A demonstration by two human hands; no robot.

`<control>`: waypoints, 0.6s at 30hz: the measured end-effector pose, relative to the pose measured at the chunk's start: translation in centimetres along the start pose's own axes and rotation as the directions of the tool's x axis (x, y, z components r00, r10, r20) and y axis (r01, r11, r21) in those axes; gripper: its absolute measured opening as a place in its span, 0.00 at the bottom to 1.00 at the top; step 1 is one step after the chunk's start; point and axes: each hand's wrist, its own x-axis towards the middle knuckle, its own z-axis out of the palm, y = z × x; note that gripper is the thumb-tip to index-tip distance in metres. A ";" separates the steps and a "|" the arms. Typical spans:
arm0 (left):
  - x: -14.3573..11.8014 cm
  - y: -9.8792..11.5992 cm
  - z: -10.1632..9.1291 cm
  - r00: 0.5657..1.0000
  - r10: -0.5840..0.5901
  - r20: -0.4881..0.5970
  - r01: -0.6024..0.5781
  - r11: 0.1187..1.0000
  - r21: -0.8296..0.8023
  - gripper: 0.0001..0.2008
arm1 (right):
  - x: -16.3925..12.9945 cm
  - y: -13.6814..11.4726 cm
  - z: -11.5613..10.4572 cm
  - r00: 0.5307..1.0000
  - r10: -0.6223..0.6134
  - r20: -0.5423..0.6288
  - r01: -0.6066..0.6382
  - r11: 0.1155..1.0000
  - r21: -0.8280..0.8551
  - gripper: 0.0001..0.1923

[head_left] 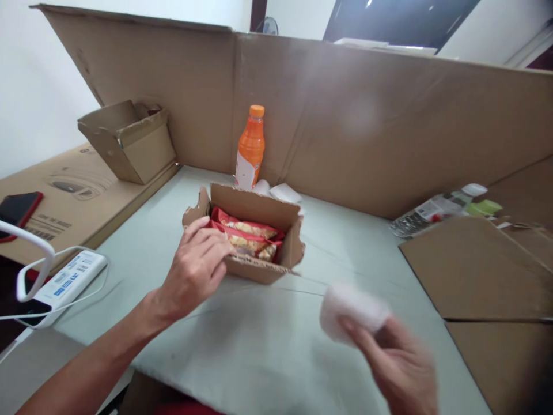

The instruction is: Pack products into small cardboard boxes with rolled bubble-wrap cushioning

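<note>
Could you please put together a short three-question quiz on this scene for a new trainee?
1. True or false: the left hand rests on the near edge of the small open box.
2. What does the right hand hold? A) a white foam-like piece B) the orange bottle C) a phone
3. What stands upright behind the small open box, against the cardboard wall?

Key
1. True; its fingers lie on the box beside the red snack packets.
2. A; the white foam-like piece is blurred, pinched in the fingers, held above the table.
3. The orange bottle.
</note>
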 end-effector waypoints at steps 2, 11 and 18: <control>-1.8 2.3 -2.0 0.997 -0.007 0.073 0.010 0.999 -0.039 0.13 | 1.5 -2.9 -1.3 0.991 -0.044 -0.130 0.035 0.997 -0.070 0.15; -7.0 3.6 -5.6 0.994 -0.084 0.073 0.084 0.996 -0.002 0.13 | 7.7 -12.6 3.7 0.660 -0.425 0.619 0.595 0.799 -0.086 0.06; -6.4 3.6 -5.1 0.996 -0.083 0.010 0.084 0.993 -0.089 0.12 | 7.4 -13.1 9.2 0.300 -0.052 0.953 0.774 0.597 -0.211 0.10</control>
